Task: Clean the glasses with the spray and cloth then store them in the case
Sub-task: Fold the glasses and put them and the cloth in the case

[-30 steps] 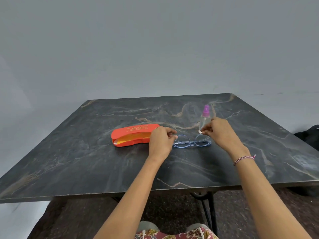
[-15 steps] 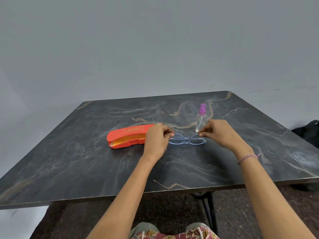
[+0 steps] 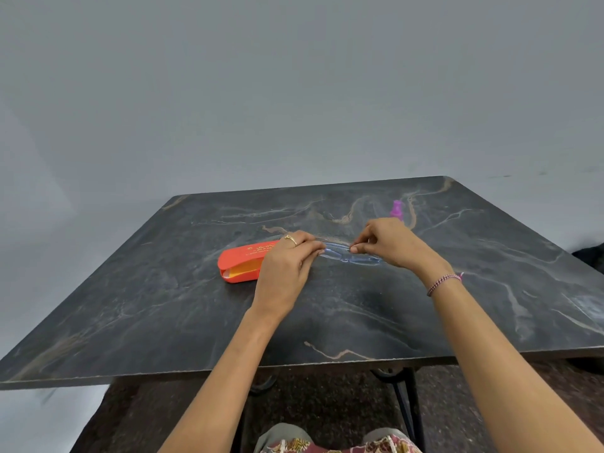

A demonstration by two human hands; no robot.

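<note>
Differs from half a second ago mainly on the right: finds the right hand (image 3: 392, 245) further in along the glasses (image 3: 343, 255), fingertips now near the bridge rather than at the outer lens rim. Leaves only the purple cap of the spray bottle (image 3: 396, 209) showing above the knuckles, where the clear body was visible before. Keeps the left hand (image 3: 287, 269) at the frame's left end, in front of the case (image 3: 240, 264), as earlier.

Pinches the frame on both sides, thumb against curled fingers. Holds the glasses low over the middle of the table (image 3: 163, 305), between case and bottle; cannot tell whether touching the surface. Runs their long axis left to right, dipping slightly toward the right.

Shows pale blue translucent plastic with rounded lenses, blurred. Shows a glossy orange-red case, oblong with rounded ends, lid ajar, yellow inside, also lying left to right. Shows a dark stone-look tabletop with pale and tan veins. Adds a gold ring (image 3: 291, 239) on the left hand and a beaded bracelet (image 3: 444, 282) on the right wrist.
</note>
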